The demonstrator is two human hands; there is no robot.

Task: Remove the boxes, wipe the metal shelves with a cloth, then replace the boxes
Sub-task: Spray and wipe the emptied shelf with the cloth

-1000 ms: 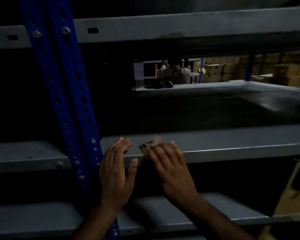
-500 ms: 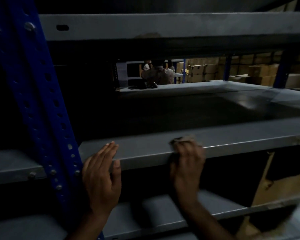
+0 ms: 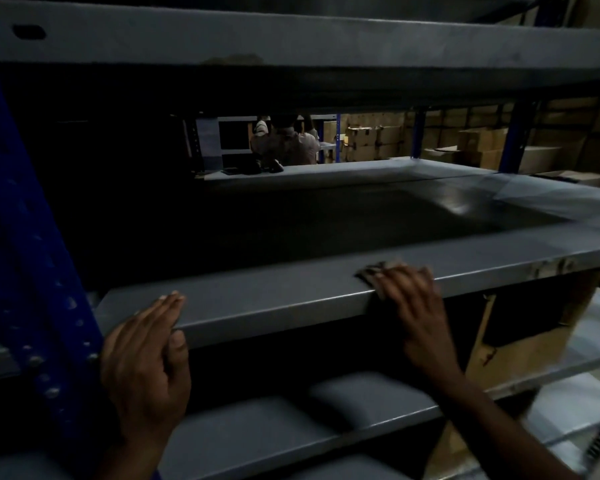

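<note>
A small, crumpled cloth (image 3: 378, 271) is pressed under the fingers of the right hand (image 3: 416, 306), which are curved over it at the front lip of the middle metal shelf (image 3: 291, 296); only a dark scrap of the cloth shows beyond the fingertips, so its full shape cannot be told. The left hand (image 3: 146, 355) is laid on the same lip near the blue perforated upright (image 3: 25, 271), fingers fairly straight on top and the thumb against the front face; nothing is held in it, and it appears to serve as a brace.

The shelf's long axis runs left to right, rising slightly toward the right of the view, and the cloth sits on that front edge, right of centre, well apart from the left hand.

No boxes are seen on the middle shelf, so the removal is judged done for this level. Wiping is judged to be under way along the front edge; whether the dim deck behind has been wiped cannot be told. A lower shelf (image 3: 291, 427) and an upper shelf (image 3: 291, 43) are also in view, their state unclear. Replacing the boxes is not yet done; a cardboard box (image 3: 520, 348) stands below at the right, and stacked cartons (image 3: 465, 140) lie far behind.
</note>
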